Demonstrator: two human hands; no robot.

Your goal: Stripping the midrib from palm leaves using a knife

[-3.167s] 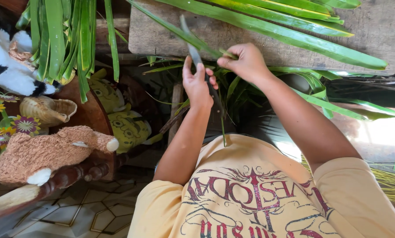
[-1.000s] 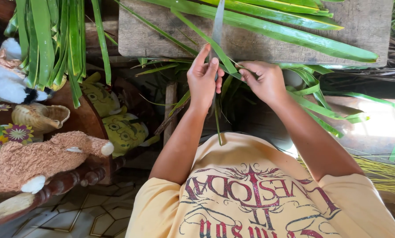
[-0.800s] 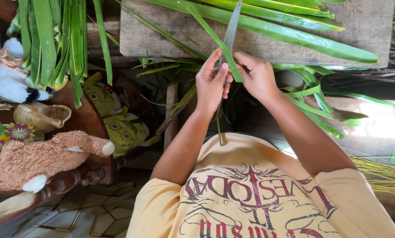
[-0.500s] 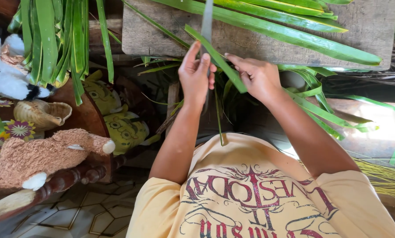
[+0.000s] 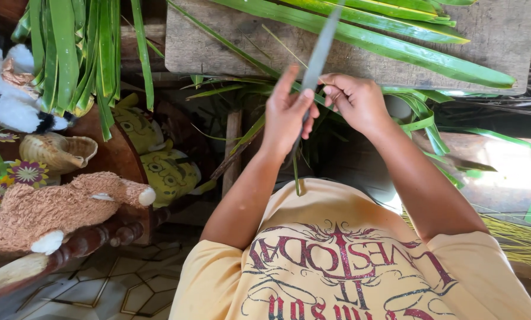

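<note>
— Over the front edge of the wooden tabletop, what are the two hands doing?

— The left hand has its grip closed around a long knife, the grey blade slanting up and away across the boards, with the index finger stretched along it. The right hand sits just beside it, its grip pinched narrow on a thin green leaf strip that runs between the two hands, close against the blade.

— Where does the rest of the leaf lie?

— Long green palm leaves lie across the tabletop, and more trail off its near edge below the right hand, curling toward the floor.

— And off to the left?

— A bundle of cut leaf strips hangs over a dark wooden chair. On and around the chair are a brown plush toy, a yellow cushion, a woven shell-shaped basket and a black-and-white plush toy.

— Anything on the right?

— A sheaf of thin yellowish fibres shows near the person's right shoulder, well apart from the hands.
</note>
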